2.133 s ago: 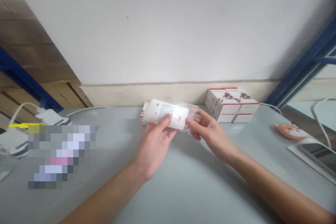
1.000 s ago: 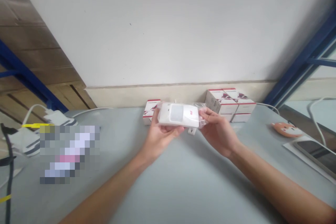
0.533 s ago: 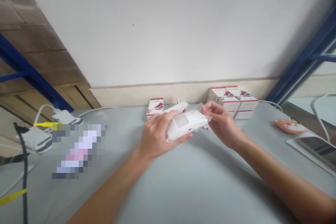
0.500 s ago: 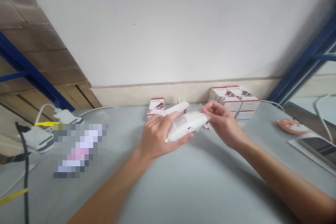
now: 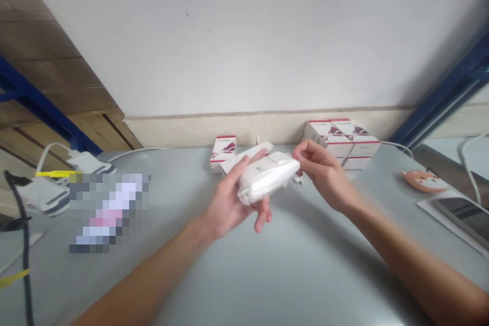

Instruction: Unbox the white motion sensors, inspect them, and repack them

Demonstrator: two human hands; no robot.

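Note:
A white block-shaped item [image 5: 267, 175] in a clear plastic wrapper is held up over the table. My left hand [image 5: 227, 204] grips its left end, thumb along the upper side and fingers underneath, some of them curled loosely below. The thumb and fingertips of my right hand [image 5: 319, 168] are pinched together at the item's right end, where the wrapper reaches; exactly what they pinch is hidden. Behind my left hand lies an opened white carton [image 5: 248, 155], partly covered. A small white piece [image 5: 298, 180] rests on the table beneath my right fingertips.
White-and-red boxes [image 5: 346, 142] stand stacked by the wall, with a single similar box [image 5: 223, 150] further left. White power adapters and cables [image 5: 49, 196] lie at the left, near a pixelated object [image 5: 110, 211]. An orange animal-faced item [image 5: 424, 181] and a phone [image 5: 464, 216] are at the right.
The wrapped item has been turned in my left hand, showing a different face. My left fingers have shifted under it and curl lower. My right hand stays pinched at its right end.

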